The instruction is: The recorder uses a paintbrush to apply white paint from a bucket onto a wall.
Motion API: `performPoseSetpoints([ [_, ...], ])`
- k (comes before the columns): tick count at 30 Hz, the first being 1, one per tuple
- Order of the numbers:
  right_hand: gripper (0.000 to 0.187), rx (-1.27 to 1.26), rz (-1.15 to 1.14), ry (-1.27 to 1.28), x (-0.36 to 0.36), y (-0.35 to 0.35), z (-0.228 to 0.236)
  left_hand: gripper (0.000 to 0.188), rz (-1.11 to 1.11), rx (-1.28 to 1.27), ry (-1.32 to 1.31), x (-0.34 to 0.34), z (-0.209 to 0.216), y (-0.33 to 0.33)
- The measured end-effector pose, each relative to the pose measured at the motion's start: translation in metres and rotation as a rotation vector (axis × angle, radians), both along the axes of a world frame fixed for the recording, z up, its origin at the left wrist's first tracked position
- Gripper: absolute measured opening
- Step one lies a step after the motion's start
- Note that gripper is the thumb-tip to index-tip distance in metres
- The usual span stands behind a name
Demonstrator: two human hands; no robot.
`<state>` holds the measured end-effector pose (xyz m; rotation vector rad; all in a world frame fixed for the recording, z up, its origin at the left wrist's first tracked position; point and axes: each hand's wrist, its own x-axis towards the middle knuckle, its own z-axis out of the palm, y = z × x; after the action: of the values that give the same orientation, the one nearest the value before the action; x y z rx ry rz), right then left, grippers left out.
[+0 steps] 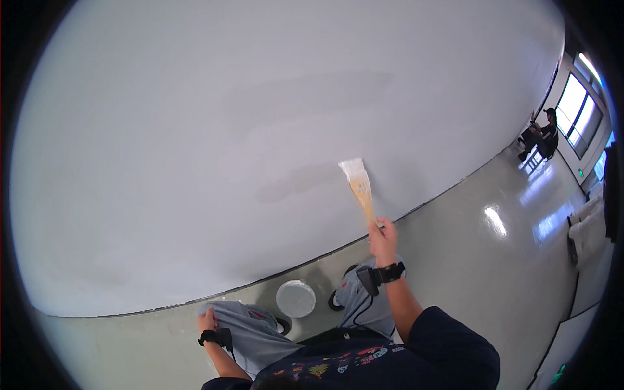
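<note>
Hiding the handle's end, the right grip [383,242] pinches the brush [362,188] between thumb and fingers. The brush extends beyond the grip, upward and slightly left, bristles [353,168] at the pale wall [182,143]; contact is hard to confirm. By the knee [224,313], the left grip [207,321] is partly obscured; I cannot tell its state.

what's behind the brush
Behind the brush is the pale wall, with a darker streak left of the bristles. The patch directly behind the brush is covered.
</note>
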<state>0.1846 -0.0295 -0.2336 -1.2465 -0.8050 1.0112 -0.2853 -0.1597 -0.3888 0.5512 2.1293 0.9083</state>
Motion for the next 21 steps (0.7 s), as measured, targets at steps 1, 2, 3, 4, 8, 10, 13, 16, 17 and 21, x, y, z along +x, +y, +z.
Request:
performPoseSetpoints([
  [1, 0.013, 0.068, 0.008, -0.013, 0.001, 0.002, 0.008, 0.04, 0.011, 0.047, -0.019, -0.002, -0.002, -0.001],
  [2, 0.013, 0.063, 0.005, -0.01, 0.002, 0.002, 0.009, 0.04, 0.022, 0.094, -0.036, -0.003, -0.004, -0.003],
  [3, 0.013, 0.022, 0.019, -0.005, 0.002, 0.004, 0.011, 0.04, 0.019, 0.092, -0.034, -0.003, -0.006, -0.002],
  [4, 0.013, -0.018, 0.033, 0.002, 0.003, 0.005, 0.012, 0.04, 0.044, 0.081, -0.031, -0.001, -0.007, -0.001],
  [8, 0.014, -0.082, 0.045, 0.002, 0.01, 0.001, -0.01, 0.04, 0.05, 0.091, -0.006, 0.002, -0.005, 0.002],
  [10, 0.014, -0.13, 0.027, -0.042, 0.018, -0.001, -0.014, 0.039, 0.035, 0.073, -0.027, 0.003, 0.002, 0.002],
  [13, 0.016, -0.153, 0.004, -0.121, 0.027, -0.003, -0.002, 0.039, 0.025, 0.045, -0.053, 0.001, 0.003, 0.004],
  [16, 0.017, -0.091, 0.041, -0.095, 0.026, -0.009, 0.039, 0.039, 0.03, 0.051, -0.057, 0.002, 0.001, 0.001],
  [17, 0.018, -0.049, 0.081, -0.039, 0.025, -0.011, 0.054, 0.039, 0.027, 0.072, -0.061, 0.003, 0.002, 0.0],
  [21, 0.016, 0.038, 0.106, -0.026, 0.023, -0.005, 0.076, 0.04, 0.031, 0.052, -0.055, 0.004, -0.001, -0.001],
])
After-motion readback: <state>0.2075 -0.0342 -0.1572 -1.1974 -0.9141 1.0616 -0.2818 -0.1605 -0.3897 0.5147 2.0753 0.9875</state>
